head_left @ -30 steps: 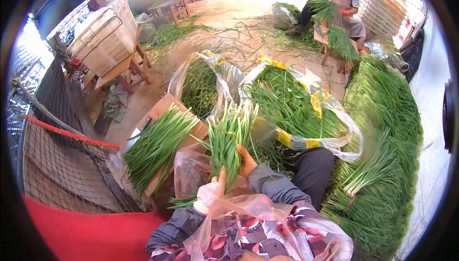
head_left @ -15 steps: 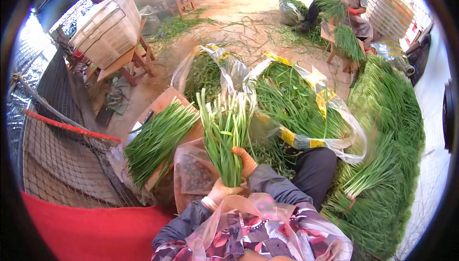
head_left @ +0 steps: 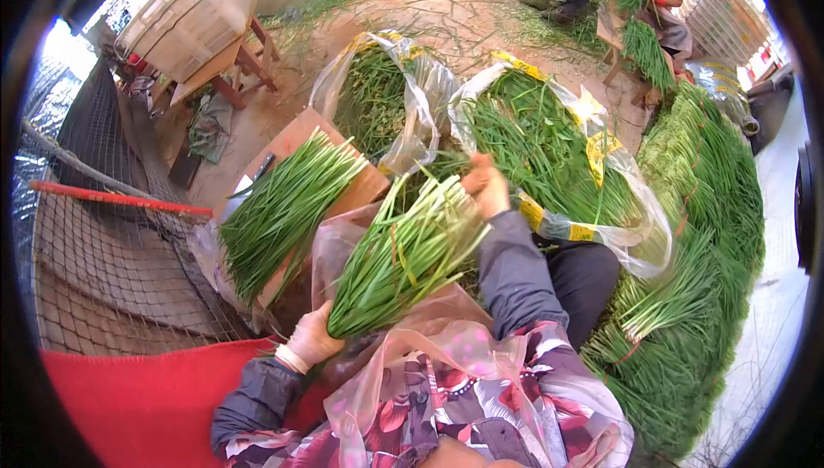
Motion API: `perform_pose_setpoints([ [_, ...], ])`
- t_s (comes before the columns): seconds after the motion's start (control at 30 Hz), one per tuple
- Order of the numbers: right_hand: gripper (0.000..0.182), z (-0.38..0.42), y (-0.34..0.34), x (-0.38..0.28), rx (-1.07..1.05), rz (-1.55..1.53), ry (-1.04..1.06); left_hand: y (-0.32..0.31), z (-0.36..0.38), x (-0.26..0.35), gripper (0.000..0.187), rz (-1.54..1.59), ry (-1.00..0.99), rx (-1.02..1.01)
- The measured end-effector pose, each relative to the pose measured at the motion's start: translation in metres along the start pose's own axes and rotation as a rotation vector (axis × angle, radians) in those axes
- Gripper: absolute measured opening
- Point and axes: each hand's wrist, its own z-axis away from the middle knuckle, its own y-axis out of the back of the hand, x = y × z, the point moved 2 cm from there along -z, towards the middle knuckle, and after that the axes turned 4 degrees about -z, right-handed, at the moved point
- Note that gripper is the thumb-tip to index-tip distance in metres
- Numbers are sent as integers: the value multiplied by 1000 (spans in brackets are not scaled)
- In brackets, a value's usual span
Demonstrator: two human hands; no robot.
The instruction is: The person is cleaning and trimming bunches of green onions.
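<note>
A bunch of garlic chives (head_left: 399, 266) lies tilted across my lap, pale stem ends up to the right. My left hand (head_left: 314, 338) is closed around its green leaf end at the lower left. Beside the pale stem ends, my right hand (head_left: 487, 188) has its fingers curled together, slightly blurred; what they pinch, if anything, does not show. A thin reddish band and a yellow strip show on the bunch. To the left, a pile of chives (head_left: 292, 215) rests on a tan board (head_left: 371, 185), with a dark-handled object (head_left: 264, 165) at its edge.
Clear bags with yellow tape hold loose greens (head_left: 536, 138) ahead of me. A long heap of chives (head_left: 712, 236) runs along my right. A white crate (head_left: 184, 26) stands on a wooden stool at left. Back right, a person (head_left: 661, 5) sits with greens. Netting (head_left: 112, 271) lies left.
The bunch has tipped from upright to slanting right. My left hand has moved left and down with its leaf end. My right hand has left the bunch's middle and moved up to the stem ends.
</note>
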Motion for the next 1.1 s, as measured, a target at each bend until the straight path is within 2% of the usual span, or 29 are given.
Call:
perform_pose_setpoints([
  [0.03, 30, 12, -8, -28, 115, -4, 192, 7, 7, -5, 47, -28, -16, 44],
  [0.07, 34, 7, -2, -55, 335, -33, 264, 13, 12, -8, 43, -60, -32, 89],
  [0.1, 40, 10, 14, -82, 69, -18, 324, 21, 15, -2, 44, 1, -43, 123],
  [0.13, 39, 13, 18, -104, 90, 6, 332, 26, 15, -4, 45, -93, 19, 148],
  [0.2, 38, 70, -87, -107, 312, 234, 91, 28, 7, -10, 45, -150, 47, 202],
  [0.27, 46, 80, -112, -65, 160, 924, -132, 25, -4, -11, 45, -205, 61, 255],
  [0.3, 65, 51, -62, -22, -435, 1380, -87, 23, -8, -10, 46, -264, 76, 301],
  [0.33, 79, 102, -117, 0, -100, 1076, -264, 20, -11, -4, 46, -261, 76, 296],
  [0.4, 84, 109, -123, 51, -409, 1429, -47, 20, -13, 10, 47, -464, 35, 343],
  [0.43, 81, 108, -119, 72, -324, 1472, -8, 15, -14, 6, 50, -515, -43, 384],
  [0.47, 78, 102, -111, 88, -240, 1515, 33, 15, -13, 6, 50, -515, -41, 381],
  [0.5, 63, 94, -108, 94, -328, 1344, 68, 17, -12, 7, 50, -494, -35, 373],
  [0.53, 47, 88, -95, 93, -223, 1269, -27, 17, -10, 6, 50, -475, -29, 361],
  [0.6, 37, 81, -100, 77, -43, 1160, -215, 15, -14, -7, 51, -365, 6, 337],
  [0.67, 29, 59, -72, 76, -8, 837, -101, 7, -20, -22, 51, -251, 44, 311],
  [0.7, 23, 53, -72, 67, 29, 770, -93, 3, -25, -27, 51, -108, 14, 298],
  [0.73, 22, 49, -69, 57, 119, 695, -99, 0, -27, -31, 51, 37, -16, 283],
  [0.77, 16, 37, -56, 51, 203, 597, -55, 0, -27, -32, 51, 42, -21, 283],
  [0.8, 10, 32, -45, 34, 225, 536, 60, 1, -27, -33, 50, 85, -21, 265],
  [0.83, 9, 27, -38, 6, 361, 680, 138, 2, -27, -35, 49, 127, -23, 248],
  [0.87, 13, 8, -8, -20, 384, 267, 260, 1, -25, -42, 49, 132, -32, 250],
  [0.9, 13, 14, -1, -56, 423, 128, 183, 1, -24, -53, 48, 181, -29, 238],
  [0.93, 14, 28, -4, -85, 458, 315, 371, 1, -21, -63, 48, 231, -23, 222],
  [0.97, 24, 36, -1, -106, 373, 487, 343, 1, -20, -69, 48, 175, -13, 216],
  [1.0, 28, 54, -30, -110, 393, 716, 253, 1, -22, -64, 48, 178, -19, 216],
  [1.03, 31, 59, -45, -97, 331, 695, 175, 1, -21, -55, 49, 205, -13, 226],
  [1.07, 35, 84, -81, -86, 203, 969, -4, 0, -24, -50, 49, 231, -12, 239],
  [1.1, 45, 79, -71, -61, 74, 1044, -125, -5, -27, -53, 51, 219, -44, 287],
])
